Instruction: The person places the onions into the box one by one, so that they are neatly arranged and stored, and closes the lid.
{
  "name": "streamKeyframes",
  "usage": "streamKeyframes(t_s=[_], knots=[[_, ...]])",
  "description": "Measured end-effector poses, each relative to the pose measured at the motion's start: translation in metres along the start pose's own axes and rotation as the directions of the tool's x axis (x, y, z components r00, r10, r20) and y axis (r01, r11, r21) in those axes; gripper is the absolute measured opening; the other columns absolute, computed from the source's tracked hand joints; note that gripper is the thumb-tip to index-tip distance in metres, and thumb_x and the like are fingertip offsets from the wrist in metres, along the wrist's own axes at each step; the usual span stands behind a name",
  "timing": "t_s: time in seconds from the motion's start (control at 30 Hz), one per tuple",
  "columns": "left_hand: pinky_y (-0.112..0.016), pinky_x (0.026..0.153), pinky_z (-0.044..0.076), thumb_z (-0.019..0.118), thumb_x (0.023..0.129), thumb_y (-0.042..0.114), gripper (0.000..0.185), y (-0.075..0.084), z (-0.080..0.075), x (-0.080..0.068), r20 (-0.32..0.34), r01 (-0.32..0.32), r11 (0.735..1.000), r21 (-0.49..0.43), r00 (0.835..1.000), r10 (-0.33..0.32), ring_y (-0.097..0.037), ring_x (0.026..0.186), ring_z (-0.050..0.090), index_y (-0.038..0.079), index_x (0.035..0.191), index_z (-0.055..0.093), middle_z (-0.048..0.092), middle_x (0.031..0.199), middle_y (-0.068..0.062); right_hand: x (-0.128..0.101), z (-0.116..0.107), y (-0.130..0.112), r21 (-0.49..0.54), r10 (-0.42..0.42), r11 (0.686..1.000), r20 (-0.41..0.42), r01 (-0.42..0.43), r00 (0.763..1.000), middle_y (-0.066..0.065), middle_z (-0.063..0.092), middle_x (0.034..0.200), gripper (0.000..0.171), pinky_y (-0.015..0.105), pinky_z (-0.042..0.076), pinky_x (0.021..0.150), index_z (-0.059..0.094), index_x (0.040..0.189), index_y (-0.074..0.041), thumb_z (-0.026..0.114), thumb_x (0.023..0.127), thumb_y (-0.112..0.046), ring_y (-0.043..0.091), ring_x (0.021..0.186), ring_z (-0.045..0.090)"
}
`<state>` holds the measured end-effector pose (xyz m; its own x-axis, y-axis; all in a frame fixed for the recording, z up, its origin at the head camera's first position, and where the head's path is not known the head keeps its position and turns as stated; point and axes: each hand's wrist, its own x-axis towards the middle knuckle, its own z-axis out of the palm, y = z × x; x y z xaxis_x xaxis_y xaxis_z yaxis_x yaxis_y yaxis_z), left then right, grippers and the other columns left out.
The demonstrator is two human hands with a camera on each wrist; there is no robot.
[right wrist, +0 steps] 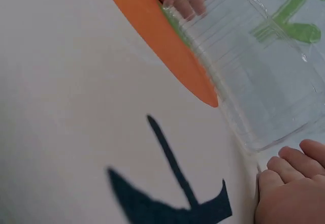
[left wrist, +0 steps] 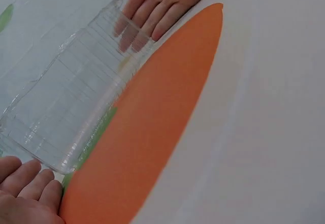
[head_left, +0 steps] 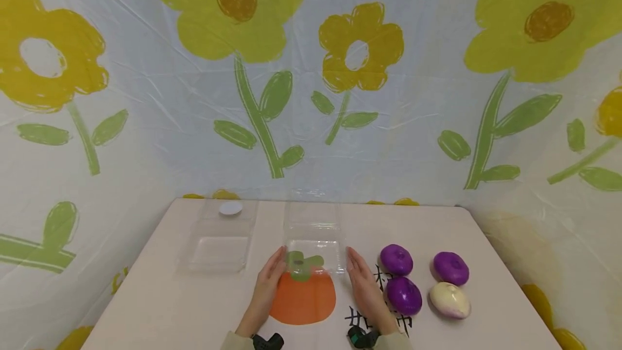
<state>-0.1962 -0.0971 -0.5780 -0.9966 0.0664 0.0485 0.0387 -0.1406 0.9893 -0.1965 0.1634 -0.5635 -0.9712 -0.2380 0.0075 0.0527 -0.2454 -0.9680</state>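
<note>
A clear plastic clamshell box (head_left: pixel 315 243) stands with its lid raised at the back, over the green top of an orange fruit print (head_left: pixel 306 298). My left hand (head_left: pixel 270 274) is at the box's left side, fingers extended forward. Mirroring it, my right hand (head_left: pixel 363 280) lies along the right side with fingers extended. In the left wrist view, the box (left wrist: pixel 66 92) shows between both hands, and the far fingers are seen through its clear wall. The right wrist view has the box (right wrist: pixel 264 76) just beyond my right fingertips; whether they touch it I cannot tell.
Farther left lies a second clear clamshell box (head_left: pixel 217 250), lid open, with a white oval (head_left: pixel 230 208) at its lid. On the right are purple onions (head_left: pixel 396 260) and a pale, purple-tinged bulb (head_left: pixel 450 300). A flower-printed curtain (head_left: pixel 418 139) hangs behind the table.
</note>
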Motion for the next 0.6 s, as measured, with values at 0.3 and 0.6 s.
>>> streamKeyframes(t_s=[0.3, 0.6], knots=[[-0.007, 0.1, 0.028, 0.047, 0.099, 0.023, 0.046, -0.0016, 0.0024, -0.0018, -0.018, -0.016, 0.998, 0.059, 1.0, 0.017, -0.024, 0.138, 0.028, 0.008, 0.142, 0.04, 0.039, 0.147, -0.007, -0.0029, -0.0002, 0.0033, -0.097, 0.007, 0.995, -0.045, -0.012, 0.999, 0.012, 0.01, 0.157, 0.057, 0.035, 0.011, 0.111, 0.023, 0.148, -0.006, 0.046, 0.099, -0.025, 0.028, 0.144, 0.001], [-0.005, 0.098, 0.03, 0.049, 0.098, 0.018, 0.042, 0.0008, 0.0012, -0.0057, -0.037, -0.055, 0.997, 0.053, 0.998, 0.057, -0.025, 0.136, 0.032, 0.004, 0.137, 0.047, 0.043, 0.143, -0.009, -0.0081, 0.0026, 0.0037, -0.111, 0.049, 0.992, -0.079, -0.057, 0.996, 0.007, 0.019, 0.156, 0.055, 0.037, 0.015, 0.112, 0.03, 0.147, -0.012, 0.049, 0.098, -0.029, 0.025, 0.143, 0.011]])
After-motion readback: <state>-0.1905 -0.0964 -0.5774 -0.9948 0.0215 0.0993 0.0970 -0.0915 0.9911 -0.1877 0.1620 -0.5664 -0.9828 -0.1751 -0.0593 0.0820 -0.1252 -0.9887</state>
